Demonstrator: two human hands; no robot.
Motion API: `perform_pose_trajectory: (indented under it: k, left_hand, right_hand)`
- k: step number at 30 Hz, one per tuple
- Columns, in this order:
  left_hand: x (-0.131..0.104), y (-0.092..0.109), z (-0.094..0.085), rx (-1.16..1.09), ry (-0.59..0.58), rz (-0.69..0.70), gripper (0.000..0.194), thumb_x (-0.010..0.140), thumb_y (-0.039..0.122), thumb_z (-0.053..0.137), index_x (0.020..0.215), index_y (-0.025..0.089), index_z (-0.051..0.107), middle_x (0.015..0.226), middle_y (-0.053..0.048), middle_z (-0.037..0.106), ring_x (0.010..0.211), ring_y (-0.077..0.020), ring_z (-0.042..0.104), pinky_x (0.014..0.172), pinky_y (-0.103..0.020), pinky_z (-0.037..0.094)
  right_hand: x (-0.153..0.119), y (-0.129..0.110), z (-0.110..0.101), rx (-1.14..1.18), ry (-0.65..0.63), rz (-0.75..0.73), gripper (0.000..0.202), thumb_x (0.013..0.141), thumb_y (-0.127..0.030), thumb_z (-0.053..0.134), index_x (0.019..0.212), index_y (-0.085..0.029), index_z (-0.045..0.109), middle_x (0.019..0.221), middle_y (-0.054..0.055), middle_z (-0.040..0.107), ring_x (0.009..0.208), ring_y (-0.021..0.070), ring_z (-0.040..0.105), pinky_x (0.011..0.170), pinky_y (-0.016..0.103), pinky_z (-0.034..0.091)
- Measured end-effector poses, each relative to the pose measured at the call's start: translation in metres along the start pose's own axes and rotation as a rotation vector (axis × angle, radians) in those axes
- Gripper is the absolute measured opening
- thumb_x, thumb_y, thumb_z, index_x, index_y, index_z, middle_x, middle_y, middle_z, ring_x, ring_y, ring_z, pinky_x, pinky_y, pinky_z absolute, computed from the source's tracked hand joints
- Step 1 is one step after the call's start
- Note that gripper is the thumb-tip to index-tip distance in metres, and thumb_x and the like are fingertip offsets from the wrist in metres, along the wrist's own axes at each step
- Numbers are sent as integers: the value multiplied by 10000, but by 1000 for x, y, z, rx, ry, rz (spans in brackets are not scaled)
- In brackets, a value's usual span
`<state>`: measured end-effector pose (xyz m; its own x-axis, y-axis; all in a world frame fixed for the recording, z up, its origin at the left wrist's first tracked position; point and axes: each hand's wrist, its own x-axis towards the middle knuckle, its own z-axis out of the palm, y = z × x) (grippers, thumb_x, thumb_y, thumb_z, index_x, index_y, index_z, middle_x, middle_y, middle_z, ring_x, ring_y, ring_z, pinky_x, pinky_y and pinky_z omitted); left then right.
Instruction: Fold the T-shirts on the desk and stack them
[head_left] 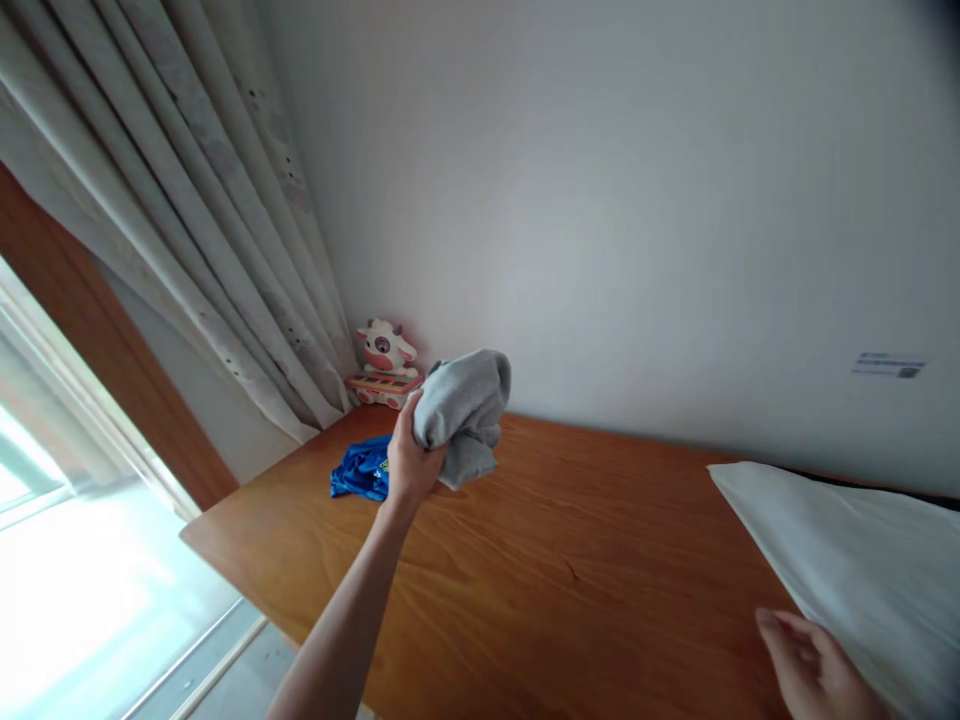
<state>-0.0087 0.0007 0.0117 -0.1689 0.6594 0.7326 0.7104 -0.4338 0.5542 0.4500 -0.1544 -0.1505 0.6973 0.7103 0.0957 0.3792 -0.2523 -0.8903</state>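
A bundled grey garment (pixel 466 410) is held up over the wooden surface, with my left hand (pixel 412 455) closed around its left side. Its exact kind cannot be made out from the folds. Behind my left wrist lies a crumpled blue shiny garment (pixel 361 470) with a small yellow mark, partly hidden by the hand. My right hand (pixel 817 665) is at the lower right, cut off by the frame edge. Its fingers are loosely curled with a gap between them, and nothing shows in them. Close beside it is a white cloth (pixel 862 550).
A cow-shaped toy keyboard (pixel 384 365) stands in the far left corner of the brown wooden surface (pixel 570 520). Pale curtains (pixel 217 220) hang at the left, beside a bright window. A plain wall (pixel 637 220) with a small printed label (pixel 889 366) rises behind.
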Motion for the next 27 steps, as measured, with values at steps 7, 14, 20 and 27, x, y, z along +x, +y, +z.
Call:
perform_pose_trajectory:
  k: [7,14,20,27]
  left_hand:
    - [27,-48,-30,486,-123,-78,814,819,358,700,1542,212,357,1522,-207,456,1399,-409,450,1117,-593,391]
    - [-45,-97,25,844,-527,-86,631,870,316,674,1474,221,519,1664,-224,239,1533,-415,208,1188,-645,181]
    - [-52,-120,27,862,-533,-52,489,922,414,625,1395,290,614,1693,-148,202,1549,-373,180,1193,-638,182]
    - [-37,-130,28,900,-453,-55,541,868,110,541,1388,237,613,1618,-170,351,1502,-429,273,1155,-656,272]
  right_hand:
    - [2,4,3,-26,-41,-20,482,584,-696,599,791,-261,604,777,122,734,782,349,712,747,470,585]
    - [6,21,9,-58,-38,-134,527,638,-737,596,803,-238,646,782,120,756,742,315,718,703,432,573]
    - [4,25,12,-67,-43,-189,536,716,-743,562,840,-231,661,812,116,755,765,296,714,706,409,565]
    - [-1,17,16,-62,-11,-243,463,790,-687,533,830,-241,651,780,80,730,725,256,688,710,383,547]
